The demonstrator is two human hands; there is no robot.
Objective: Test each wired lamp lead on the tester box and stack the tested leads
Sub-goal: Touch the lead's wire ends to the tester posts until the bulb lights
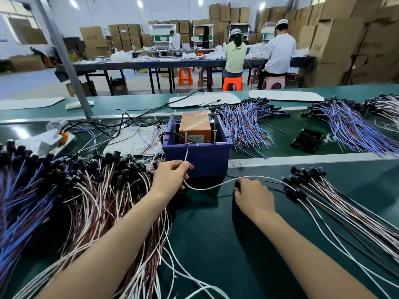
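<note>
**Lead at the tester, contact pending**

Head view: the left hand (171, 175) pinches the white lead (207, 187) in a closed grip, wire end up against the tester box (200, 160), just below its screws (186, 137). The right hand (253, 196) covers the socket end on the counter (216, 244); its grip is possibly closed, I cannot tell. Next: touch the screws, then lay the lead on the stack (334, 201).

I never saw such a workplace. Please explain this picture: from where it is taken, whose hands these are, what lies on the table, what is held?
There is no machine here: a person works with bare hands, and the one camera sits on that person's head, looking forward and down. The left hand pinches the end of a white lead, pointing it up at the blue box, which holds an orange tester. The right hand seems to grip the lead's black end. On the green surface a big pile of leads lies left, a neater stack right, a black phone behind.
</note>
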